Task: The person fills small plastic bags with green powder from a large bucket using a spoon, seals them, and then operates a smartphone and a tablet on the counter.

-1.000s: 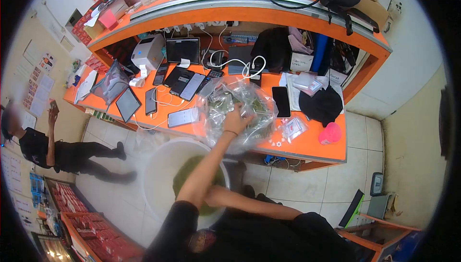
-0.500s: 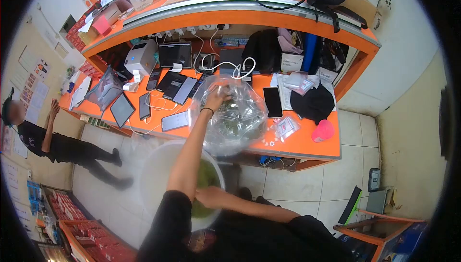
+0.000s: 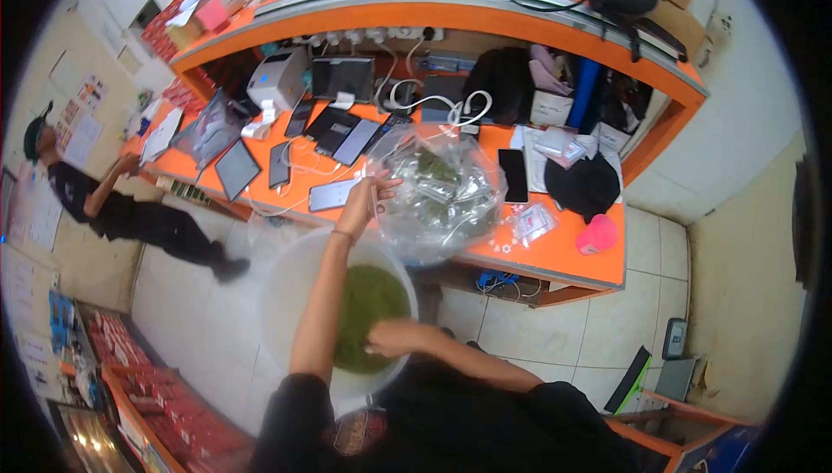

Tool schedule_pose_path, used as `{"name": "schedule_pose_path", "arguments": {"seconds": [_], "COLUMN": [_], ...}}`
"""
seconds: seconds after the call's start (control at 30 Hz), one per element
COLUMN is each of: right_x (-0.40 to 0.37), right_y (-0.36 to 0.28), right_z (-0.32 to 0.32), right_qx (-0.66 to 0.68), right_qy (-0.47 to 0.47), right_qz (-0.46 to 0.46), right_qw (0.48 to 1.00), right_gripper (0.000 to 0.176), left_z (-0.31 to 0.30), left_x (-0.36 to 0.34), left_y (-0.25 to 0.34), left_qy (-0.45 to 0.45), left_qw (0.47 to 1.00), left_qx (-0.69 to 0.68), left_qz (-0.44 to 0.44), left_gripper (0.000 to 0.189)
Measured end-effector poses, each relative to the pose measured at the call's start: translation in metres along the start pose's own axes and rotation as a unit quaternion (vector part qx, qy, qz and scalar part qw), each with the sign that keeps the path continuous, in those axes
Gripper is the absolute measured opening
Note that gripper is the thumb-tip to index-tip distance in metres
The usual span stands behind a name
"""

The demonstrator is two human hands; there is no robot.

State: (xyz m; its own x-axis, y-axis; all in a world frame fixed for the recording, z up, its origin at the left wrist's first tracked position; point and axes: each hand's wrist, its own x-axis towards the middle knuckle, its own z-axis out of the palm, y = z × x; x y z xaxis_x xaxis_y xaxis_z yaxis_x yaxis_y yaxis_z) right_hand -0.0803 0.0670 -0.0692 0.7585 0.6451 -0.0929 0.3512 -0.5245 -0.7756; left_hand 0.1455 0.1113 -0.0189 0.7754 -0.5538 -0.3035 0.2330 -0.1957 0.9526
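Note:
A large white bucket stands in front of the counter, with fine green plant material inside. On the counter's front edge rests a clear plastic bag holding bunches of green herb. My left hand is at the bag's left side, fingers partly spread; one points across the plastic. Over the near right part of the bucket is my right hand, its fingers curled down at the green material. What they hold, if anything, is hidden.
The orange counter carries several phones, a tablet, a label printer and loose white cables. Right of the bag lie a phone, a black cap and a pink cup. A person stands at the left.
My left hand has come out from over the bag to its left side. My right hand has shifted right in the bucket, exposing more green. The view has tilted, and the person's arm is lower.

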Motion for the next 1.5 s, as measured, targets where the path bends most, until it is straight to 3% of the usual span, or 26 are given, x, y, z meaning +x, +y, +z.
{"name": "schedule_pose_path", "arguments": {"seconds": [0.07,0.1,0.2,0.27,0.3,0.33,0.4,0.53,0.6,0.67,0.73,0.93,1.0,1.03,1.07,1.13,1.17,1.2,1.23,1.3,1.37,1.5], "right_x": [0.004,0.008,0.02,0.018,0.028,0.037,0.042,0.05,0.054,0.042,0.037,0.035,0.034,0.034,0.035,0.035,0.035,0.035,0.036,0.039,0.04,0.036], "right_y": [-0.001,0.001,0.005,-0.015,-0.007,-0.009,-0.015,-0.026,-0.022,-0.025,-0.025,-0.009,-0.011,-0.014,-0.016,-0.017,-0.017,-0.016,-0.013,-0.006,0.0,-0.011], "right_z": [-0.002,0.001,0.005,-0.008,-0.002,0.0,-0.001,0.013,0.017,0.006,-0.001,0.004,0.006,0.004,0.002,0.001,0.003,0.005,0.008,0.016,0.02,0.011], "right_qx": [-0.004,-0.005,0.106,0.269,0.323,0.289,0.264,0.227,0.36,0.361,0.473,0.454,0.439,0.444,0.447,0.442,0.319,0.188,0.188,0.332,0.309,0.191], "right_qy": [-0.163,-0.181,0.06,0.178,0.198,0.291,0.27,0.211,0.211,0.175,0.126,0.063,0.063,0.107,0.151,0.161,0.19,0.214,0.214,0.2,0.211,0.22], "right_qz": [-0.06,-0.072,-0.023,0.013,0.085,-0.003,-0.04,-0.038,-0.076,-0.025,0.063,0.036,0.039,0.072,0.105,0.087,0.037,-0.014,-0.013,0.001,0.0,-0.015], "right_qw": [0.985,0.981,0.992,0.946,0.922,0.912,0.925,0.95,0.906,0.916,0.87,0.888,0.895,0.887,0.875,0.878,0.928,0.958,0.958,0.922,0.928,0.957], "right_gripper": [0.034,0.034,0.033,0.032,0.032,0.027,0.025,0.022,0.019,0.018,0.019,0.021,0.022,0.024,0.025,0.026,0.024,0.023,0.023,0.023,0.023,0.023], "left_z": [-0.024,-0.026,-0.026,-0.03,-0.03,-0.028,-0.019,0.011,0.011,0.009,0.007,0.018,0.016,0.012,0.011,0.011,0.011,0.013,0.014,0.017,0.02,0.015], "left_x": [-0.052,-0.082,-0.158,-0.193,-0.205,-0.217,-0.237,-0.256,-0.262,-0.272,-0.274,-0.277,-0.265,-0.266,-0.265,-0.264,-0.266,-0.267,-0.266,-0.268,-0.271,-0.263], "left_y": [-0.014,-0.014,-0.025,-0.046,-0.062,-0.072,-0.086,-0.097,-0.106,-0.11,-0.126,-0.125,-0.136,-0.137,-0.14,-0.141,-0.143,-0.141,-0.139,-0.135,-0.129,-0.158], "left_qy": [-0.134,-0.113,0.029,0.1,0.136,0.152,0.208,0.243,0.272,0.249,0.244,0.232,0.31,0.36,0.358,0.403,0.396,0.395,0.379,0.363,0.361,0.352], "left_qw": [0.938,0.938,0.932,0.944,0.939,0.935,0.932,0.924,0.91,0.895,0.895,0.886,0.917,0.921,0.922,0.911,0.916,0.916,0.92,0.923,0.91,0.913], "left_qx": [-0.315,-0.322,-0.351,-0.3,-0.301,-0.306,-0.292,-0.281,-0.298,-0.36,-0.358,-0.375,-0.236,-0.148,-0.147,-0.091,-0.07,-0.07,-0.098,-0.126,-0.202,-0.182], "left_qz": [0.061,0.066,0.085,0.097,0.092,0.096,0.052,0.092,0.096,0.088,0.103,0.146,0.082,0.013,0.012,0.016,-0.01,-0.011,-0.004,0.003,0.019,0.093], "left_gripper": [0.055,0.055,0.054,0.054,0.052,0.052,0.051,0.051,0.044,0.036,0.031,0.033,0.037,0.037,0.037,0.033,0.03,0.03,0.029,0.027,0.031,0.033]}}
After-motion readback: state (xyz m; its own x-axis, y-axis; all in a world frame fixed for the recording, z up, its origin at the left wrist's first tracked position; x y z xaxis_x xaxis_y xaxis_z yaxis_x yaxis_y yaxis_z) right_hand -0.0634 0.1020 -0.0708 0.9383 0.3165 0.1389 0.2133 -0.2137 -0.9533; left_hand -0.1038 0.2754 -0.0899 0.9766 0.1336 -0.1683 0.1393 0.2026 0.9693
